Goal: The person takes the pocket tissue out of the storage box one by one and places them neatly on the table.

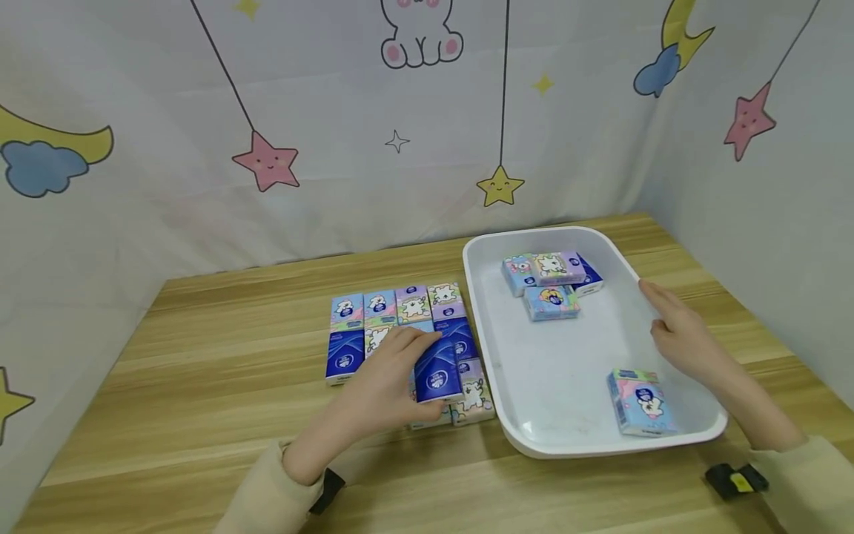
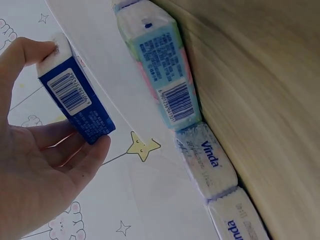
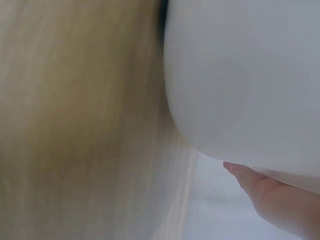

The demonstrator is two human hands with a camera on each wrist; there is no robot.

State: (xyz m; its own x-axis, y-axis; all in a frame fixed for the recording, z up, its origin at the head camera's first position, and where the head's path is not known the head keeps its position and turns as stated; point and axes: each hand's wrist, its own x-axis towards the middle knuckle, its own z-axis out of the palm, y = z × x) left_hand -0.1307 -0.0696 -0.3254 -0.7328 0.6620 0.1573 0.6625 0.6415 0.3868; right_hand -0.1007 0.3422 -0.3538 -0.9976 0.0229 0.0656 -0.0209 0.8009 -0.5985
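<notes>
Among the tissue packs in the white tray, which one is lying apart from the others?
The pink-and-light-blue pack, toward the near right corner of the tray. It lies alone; the other four packs are grouped toward the far end.

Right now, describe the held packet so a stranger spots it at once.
Find the white tray on the wooden table. Left of it sit packets in rows, the left hand over them. That hand holds the dark-blue packet, the only one lifted.

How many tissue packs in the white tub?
5: far end, a light-blue pack left, purple pack middle, dark-blue pack right, yellow-patterned pack in front; pink pack at the near right. Others may be hidden underneath.
</notes>
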